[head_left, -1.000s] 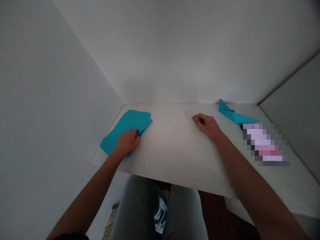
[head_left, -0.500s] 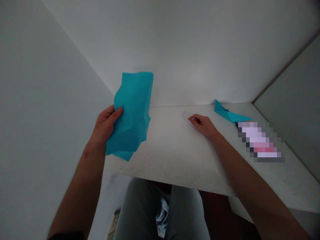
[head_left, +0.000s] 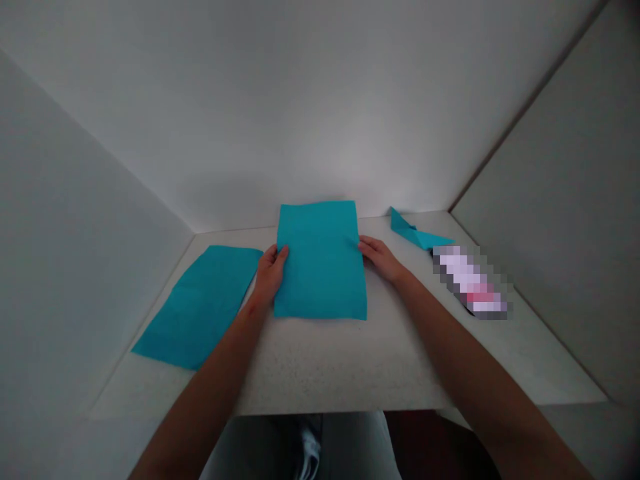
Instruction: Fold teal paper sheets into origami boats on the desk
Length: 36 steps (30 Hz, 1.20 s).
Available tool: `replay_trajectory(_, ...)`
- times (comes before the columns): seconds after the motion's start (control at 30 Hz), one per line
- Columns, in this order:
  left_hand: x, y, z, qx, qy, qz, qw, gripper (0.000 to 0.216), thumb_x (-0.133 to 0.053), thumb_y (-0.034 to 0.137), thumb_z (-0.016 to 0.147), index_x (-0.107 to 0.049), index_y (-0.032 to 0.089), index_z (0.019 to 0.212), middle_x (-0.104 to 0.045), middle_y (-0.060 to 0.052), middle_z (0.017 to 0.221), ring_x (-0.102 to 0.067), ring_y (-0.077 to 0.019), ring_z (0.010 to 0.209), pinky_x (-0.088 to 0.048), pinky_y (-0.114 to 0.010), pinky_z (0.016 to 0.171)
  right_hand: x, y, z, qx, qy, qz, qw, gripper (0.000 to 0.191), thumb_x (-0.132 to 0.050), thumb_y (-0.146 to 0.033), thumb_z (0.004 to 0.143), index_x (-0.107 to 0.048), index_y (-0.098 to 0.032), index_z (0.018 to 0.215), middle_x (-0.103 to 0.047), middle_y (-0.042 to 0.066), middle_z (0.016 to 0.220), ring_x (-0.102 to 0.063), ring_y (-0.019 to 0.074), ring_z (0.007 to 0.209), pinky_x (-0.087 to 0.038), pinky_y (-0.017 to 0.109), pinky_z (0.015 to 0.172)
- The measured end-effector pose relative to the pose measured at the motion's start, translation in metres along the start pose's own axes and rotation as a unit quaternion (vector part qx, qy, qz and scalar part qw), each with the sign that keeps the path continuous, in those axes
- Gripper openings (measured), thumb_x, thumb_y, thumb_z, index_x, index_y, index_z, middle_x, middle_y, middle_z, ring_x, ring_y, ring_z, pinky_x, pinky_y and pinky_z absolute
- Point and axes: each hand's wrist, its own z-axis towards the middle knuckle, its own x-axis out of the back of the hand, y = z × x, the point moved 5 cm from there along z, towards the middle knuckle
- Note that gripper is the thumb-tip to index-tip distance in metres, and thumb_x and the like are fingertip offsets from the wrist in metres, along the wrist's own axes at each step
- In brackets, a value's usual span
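The step in hand, as judged, is holding and squaring a blue paper sheet (head_left: 320, 267) between both hands. The sheet is midway along the counter (head_left: 340, 370); its far edge overlaps the counter's rear edge in view, so that end appears raised. Left hand (head_left: 271, 270): grip clamped on the sheet's left edge, thumb on the upper face. Right hand (head_left: 380, 257): grip closed on the right edge, where the paper dimples slightly. The next move calls for level, matched support at both edges, with light pressure to avoid creasing. A blue paper stack (head_left: 197, 310) lies toward the counter's left edge; a folded paper piece (head_left: 423, 239) lies near the rear right corner, just beside a smartphone-like device (head_left: 465, 277). Not determinable: whether the sheet's near edge touches the counter, and the number of layers in the stack. The left forearm covers part of the stack; pixelation masks the device; fingers behind the sheet are hidden.
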Motion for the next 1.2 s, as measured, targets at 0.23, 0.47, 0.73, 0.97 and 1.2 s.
replay_trajectory(0.23,0.009,-0.002,0.005,-0.024,-0.028,0.015,0.999,0.047,-0.072,0.069,0.091,-0.069,0.022,0.087,-0.069,-0.003,0.082,-0.062,-0.0199,0.077,-0.054,-0.031,0.071,-0.010,0.000,0.000,-0.039,-0.010,0.061,0.997,0.049,-0.086,-0.067,0.083,-0.076,-0.025,0.105,-0.073,0.002,0.079,-0.067,0.0214,0.074,-0.058,0.035,0.066)
replay_trajectory(0.47,0.013,-0.004,0.010,-0.028,-0.006,0.011,1.000,0.051,-0.070,0.072,0.090,-0.073,0.022,0.097,-0.076,-0.006,0.092,-0.069,-0.0248,0.088,-0.059,-0.037,0.079,-0.010,-0.006,0.000,-0.029,-0.017,0.029,0.999,0.060,-0.087,-0.067,0.081,-0.068,-0.029,0.122,-0.069,-0.002,0.079,-0.052,0.0138,0.059,-0.041,0.028,0.052)
replay_trajectory(0.73,0.003,-0.014,0.014,0.014,-0.067,-0.059,0.996,0.048,-0.074,0.059,0.083,-0.076,0.023,0.115,-0.080,-0.009,0.100,-0.074,-0.0272,0.093,-0.062,-0.041,0.082,0.008,0.001,0.005,-0.011,0.088,-0.022,0.996,0.044,-0.074,-0.069,0.084,-0.067,-0.027,0.095,-0.056,-0.003,0.069,-0.047,0.0162,0.062,-0.040,0.030,0.059)
replay_trajectory(0.97,0.006,-0.017,0.016,0.055,-0.055,-0.095,0.992,0.028,-0.069,0.049,0.082,-0.074,0.023,0.088,-0.058,0.000,0.063,-0.054,-0.0156,0.054,-0.042,-0.026,0.049,0.010,0.006,0.004,-0.050,0.084,-0.017,0.995,0.033,-0.060,-0.053,0.092,-0.076,-0.024,0.091,-0.050,-0.001,0.063,-0.046,0.0177,0.061,-0.038,0.031,0.058)
replay_trajectory(1.2,0.004,-0.011,0.013,0.046,-0.050,-0.077,0.995,0.055,-0.089,0.060,0.071,-0.077,0.022,0.110,-0.076,-0.006,0.089,-0.068,-0.0189,0.071,-0.056,-0.029,0.059,0.000,-0.009,0.000,-0.008,0.052,0.004,0.999,0.048,-0.085,-0.058,0.083,-0.074,-0.029,0.120,-0.070,0.001,0.089,-0.060,0.0187,0.076,-0.052,0.032,0.067)
